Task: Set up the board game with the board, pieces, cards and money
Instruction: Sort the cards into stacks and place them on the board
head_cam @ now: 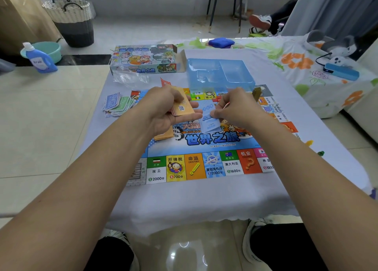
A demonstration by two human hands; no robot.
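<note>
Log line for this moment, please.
left hand: holds orange cards | right hand: pinches blue cards | board: laid out

A home: tiled floor, laundry basket (pixel 70 15), detergent bottle (pixel 39 59), floral bedsheet (pixel 296 66)

The left hand (pixel 163 109) is covering most of the orange card stack (pixel 182 109) it is gripping, so the cards' print is showing only in part. The right hand (pixel 235 109) is hiding the top of the pale blue card (pixel 209 120) pinched in its fingertips, and that card's text is blurring. Both forearms are blocking the middle and side squares of the game board (pixel 204 164) beneath them. Left of the left hand, the money pile (pixel 118 105) is too small for its values to be read. Beyond the hands, the clear plastic tray (pixel 221 74) is blurring the board's far edge behind it.
</note>
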